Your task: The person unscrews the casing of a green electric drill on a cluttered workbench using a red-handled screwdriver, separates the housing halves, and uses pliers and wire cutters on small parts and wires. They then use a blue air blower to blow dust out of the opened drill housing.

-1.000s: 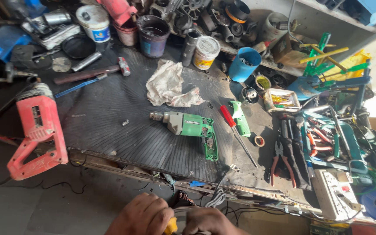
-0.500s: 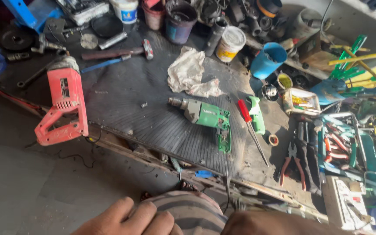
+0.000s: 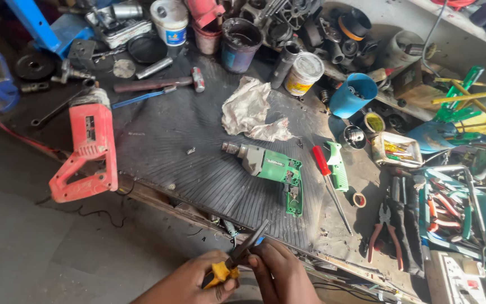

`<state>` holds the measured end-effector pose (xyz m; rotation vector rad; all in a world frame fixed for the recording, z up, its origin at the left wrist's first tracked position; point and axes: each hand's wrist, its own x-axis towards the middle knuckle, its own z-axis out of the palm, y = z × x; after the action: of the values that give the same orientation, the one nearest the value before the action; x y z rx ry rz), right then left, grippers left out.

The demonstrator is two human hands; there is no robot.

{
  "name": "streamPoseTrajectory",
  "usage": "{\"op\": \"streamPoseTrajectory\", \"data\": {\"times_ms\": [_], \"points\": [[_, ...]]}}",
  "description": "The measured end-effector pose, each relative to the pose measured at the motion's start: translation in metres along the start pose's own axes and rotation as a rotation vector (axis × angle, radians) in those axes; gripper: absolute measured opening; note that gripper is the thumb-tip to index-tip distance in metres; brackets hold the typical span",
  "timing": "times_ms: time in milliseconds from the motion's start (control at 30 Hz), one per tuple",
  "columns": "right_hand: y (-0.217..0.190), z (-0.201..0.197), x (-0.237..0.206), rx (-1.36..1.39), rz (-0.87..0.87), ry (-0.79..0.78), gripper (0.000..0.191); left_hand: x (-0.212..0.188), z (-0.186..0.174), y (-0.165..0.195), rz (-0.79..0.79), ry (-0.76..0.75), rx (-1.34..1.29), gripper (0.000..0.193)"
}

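A green drill lies on the black ribbed mat. Beside it sits a red-handled screwdriver. The big power tool is red, the cup blue, the rag dirty white, the pliers' handles yellow.

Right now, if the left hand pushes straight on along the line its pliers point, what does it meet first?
The left hand holds yellow-handled pliers aimed up and right. Likely first: the workbench front edge, then the green drill on the mat. Depth is unclear.
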<state>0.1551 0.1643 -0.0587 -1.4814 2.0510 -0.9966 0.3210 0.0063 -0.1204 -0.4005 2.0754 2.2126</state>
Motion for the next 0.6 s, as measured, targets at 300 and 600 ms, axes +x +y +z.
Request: {"op": "streamPoseTrajectory", "data": {"times_ms": [300,600], "points": [[0.065,0.021,-0.009,0.757,0.338,-0.128,0.029,0.034,0.029,-0.005,0.128,0.544,0.395,0.057],[0.093,0.033,-0.025,1.281,0.645,-0.085,0.027,0.049,0.037,0.016,0.499,1.031,0.867,0.063]]}}
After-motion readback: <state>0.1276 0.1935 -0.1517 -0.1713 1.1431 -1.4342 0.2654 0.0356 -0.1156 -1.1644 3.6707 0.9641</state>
